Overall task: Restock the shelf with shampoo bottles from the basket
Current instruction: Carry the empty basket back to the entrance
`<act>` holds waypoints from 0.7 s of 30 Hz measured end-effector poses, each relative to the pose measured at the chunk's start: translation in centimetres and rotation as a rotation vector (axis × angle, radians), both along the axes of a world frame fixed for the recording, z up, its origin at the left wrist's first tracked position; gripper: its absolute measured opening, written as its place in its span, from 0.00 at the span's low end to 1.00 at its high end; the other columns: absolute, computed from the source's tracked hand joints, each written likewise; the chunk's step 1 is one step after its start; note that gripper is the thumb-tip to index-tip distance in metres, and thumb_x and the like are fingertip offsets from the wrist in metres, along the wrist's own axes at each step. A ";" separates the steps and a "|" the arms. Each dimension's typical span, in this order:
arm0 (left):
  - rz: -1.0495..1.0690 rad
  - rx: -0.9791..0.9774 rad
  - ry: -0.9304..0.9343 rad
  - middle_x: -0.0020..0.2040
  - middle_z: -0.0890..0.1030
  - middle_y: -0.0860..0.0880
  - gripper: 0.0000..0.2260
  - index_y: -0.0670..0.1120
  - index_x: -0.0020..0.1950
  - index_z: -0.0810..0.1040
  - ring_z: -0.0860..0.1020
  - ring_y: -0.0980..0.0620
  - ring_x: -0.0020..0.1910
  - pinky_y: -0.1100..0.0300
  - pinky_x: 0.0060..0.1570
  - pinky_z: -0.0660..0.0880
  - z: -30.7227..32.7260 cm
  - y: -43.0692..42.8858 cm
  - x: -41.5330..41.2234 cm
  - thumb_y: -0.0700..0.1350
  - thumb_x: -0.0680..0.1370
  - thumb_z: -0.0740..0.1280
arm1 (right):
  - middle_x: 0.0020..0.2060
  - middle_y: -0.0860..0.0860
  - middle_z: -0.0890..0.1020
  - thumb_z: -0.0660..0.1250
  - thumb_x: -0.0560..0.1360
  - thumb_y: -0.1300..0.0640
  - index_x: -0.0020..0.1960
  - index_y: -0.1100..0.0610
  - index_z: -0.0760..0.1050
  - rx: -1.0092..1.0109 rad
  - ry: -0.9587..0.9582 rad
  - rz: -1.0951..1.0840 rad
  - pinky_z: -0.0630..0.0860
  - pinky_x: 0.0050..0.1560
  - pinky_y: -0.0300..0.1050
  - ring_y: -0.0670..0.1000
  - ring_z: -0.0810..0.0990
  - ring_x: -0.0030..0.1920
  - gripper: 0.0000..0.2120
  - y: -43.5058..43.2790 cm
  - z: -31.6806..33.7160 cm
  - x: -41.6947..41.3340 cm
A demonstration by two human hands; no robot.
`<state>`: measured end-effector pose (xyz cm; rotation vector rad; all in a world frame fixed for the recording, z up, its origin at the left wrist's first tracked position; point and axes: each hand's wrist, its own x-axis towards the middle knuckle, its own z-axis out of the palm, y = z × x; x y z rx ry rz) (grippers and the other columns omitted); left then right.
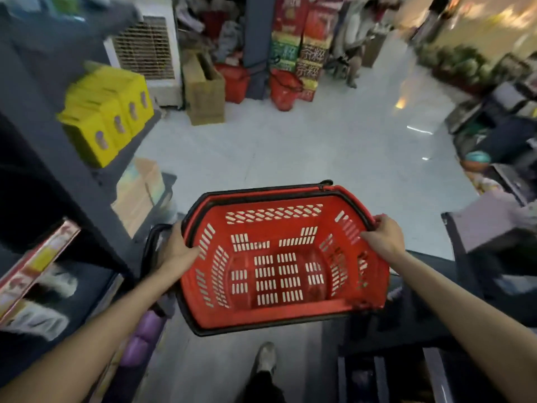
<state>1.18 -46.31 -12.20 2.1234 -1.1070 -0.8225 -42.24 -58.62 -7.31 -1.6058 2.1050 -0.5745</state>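
My own light shoe (266,359) shows at the bottom edge, with a dark trouser leg cut off below it. Just above it I hold the red slotted plastic shopping basket (290,225) out in front of me at both ends, tilted so its mouth faces me. My left hand (177,248) is curled over the left rim, fingertips lying on the inner wall. My right hand (383,237) grips the right rim the same way, fingers spread down the inside. Inside the basket I see only its slotted floor and walls. Its black handles (261,193) lie folded along the rim.

Low on my left, below my left forearm, sit some rounded purple shapes (145,330); they are too blurred for me to say whether they are bottles. Above them runs the dark grey metal shelf unit (58,170), smeared by motion, with printed cartons cut off by the left edge and a row of bright yellow boxes (107,117) higher up.

Beyond lies the pale tiled floor (319,141). At its far side stand an open brown cardboard box (203,91) and more red baskets (284,88), their contents unclear.
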 end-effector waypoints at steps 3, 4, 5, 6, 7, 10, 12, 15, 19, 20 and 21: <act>-0.072 0.007 -0.049 0.57 0.82 0.40 0.28 0.44 0.69 0.72 0.81 0.41 0.55 0.58 0.46 0.70 2.8 -8.1 -0.9 0.42 0.71 0.75 | 0.42 0.54 0.80 0.77 0.66 0.61 0.54 0.60 0.79 -0.012 -0.017 -0.074 0.70 0.44 0.47 0.59 0.81 0.48 0.18 -4.8 1.7 -2.8; -0.091 0.011 -0.065 0.57 0.82 0.41 0.28 0.45 0.70 0.72 0.81 0.41 0.55 0.57 0.47 0.71 3.6 -10.7 -1.1 0.42 0.71 0.75 | 0.42 0.54 0.80 0.77 0.66 0.61 0.55 0.60 0.80 -0.010 -0.016 -0.090 0.72 0.45 0.47 0.60 0.81 0.49 0.18 -6.6 1.9 -3.6; -0.110 0.005 -0.074 0.57 0.82 0.42 0.27 0.47 0.69 0.72 0.81 0.42 0.55 0.57 0.48 0.73 4.1 -13.2 -1.1 0.43 0.71 0.75 | 0.42 0.54 0.81 0.77 0.66 0.60 0.54 0.59 0.80 -0.001 -0.022 -0.099 0.74 0.46 0.48 0.60 0.82 0.49 0.18 -8.3 2.2 -4.2; -0.128 -0.008 -0.081 0.57 0.83 0.44 0.26 0.49 0.68 0.73 0.82 0.43 0.54 0.56 0.49 0.74 4.6 -15.6 -1.1 0.45 0.71 0.75 | 0.43 0.54 0.82 0.77 0.65 0.60 0.54 0.58 0.80 0.004 -0.034 -0.104 0.75 0.46 0.48 0.59 0.82 0.48 0.18 -10.1 2.4 -4.8; -0.142 -0.028 -0.082 0.56 0.84 0.46 0.24 0.50 0.66 0.75 0.82 0.45 0.53 0.56 0.49 0.75 5.1 -18.0 -1.2 0.48 0.70 0.74 | 0.42 0.54 0.82 0.77 0.65 0.59 0.53 0.57 0.80 0.002 -0.049 -0.113 0.76 0.46 0.48 0.59 0.82 0.47 0.17 -11.7 2.6 -5.2; -0.172 -0.073 -0.099 0.57 0.84 0.46 0.23 0.51 0.66 0.75 0.82 0.45 0.54 0.56 0.48 0.75 6.5 -24.5 -1.6 0.50 0.73 0.74 | 0.39 0.53 0.82 0.77 0.64 0.58 0.47 0.55 0.79 0.005 -0.071 -0.153 0.73 0.41 0.46 0.55 0.80 0.41 0.13 -16.4 3.0 -6.3; -0.183 -0.095 -0.124 0.59 0.83 0.44 0.22 0.49 0.68 0.75 0.82 0.42 0.56 0.55 0.48 0.73 7.0 -28.2 -2.0 0.48 0.75 0.73 | 0.33 0.51 0.83 0.76 0.61 0.58 0.40 0.57 0.79 0.004 -0.066 -0.155 0.75 0.36 0.47 0.54 0.82 0.36 0.09 -19.1 3.2 -6.5; -0.202 -0.092 -0.132 0.62 0.82 0.43 0.24 0.46 0.71 0.73 0.81 0.41 0.58 0.55 0.48 0.72 7.1 -34.0 -1.7 0.47 0.76 0.72 | 0.31 0.50 0.82 0.76 0.62 0.60 0.38 0.56 0.80 0.014 -0.050 -0.177 0.77 0.35 0.47 0.52 0.81 0.33 0.07 -23.8 3.4 -6.2; -0.238 -0.068 -0.123 0.63 0.82 0.44 0.25 0.48 0.72 0.73 0.81 0.42 0.58 0.54 0.51 0.75 6.1 -42.7 -0.2 0.50 0.75 0.73 | 0.36 0.52 0.83 0.76 0.63 0.60 0.45 0.55 0.78 0.035 -0.057 -0.221 0.77 0.36 0.45 0.53 0.82 0.36 0.12 -30.4 2.7 -4.8; -0.251 -0.067 -0.122 0.63 0.82 0.45 0.25 0.49 0.71 0.74 0.81 0.43 0.58 0.54 0.51 0.75 5.9 -45.1 0.2 0.50 0.75 0.73 | 0.36 0.52 0.83 0.76 0.63 0.60 0.45 0.55 0.79 0.045 -0.057 -0.227 0.76 0.34 0.43 0.52 0.82 0.36 0.12 -32.2 2.5 -4.3; -0.264 -0.069 -0.118 0.62 0.82 0.45 0.25 0.49 0.70 0.74 0.81 0.43 0.58 0.54 0.51 0.75 5.7 -47.6 0.7 0.51 0.74 0.73 | 0.36 0.52 0.83 0.76 0.64 0.60 0.46 0.56 0.79 0.054 -0.060 -0.240 0.74 0.32 0.42 0.51 0.82 0.35 0.12 -34.1 2.3 -3.8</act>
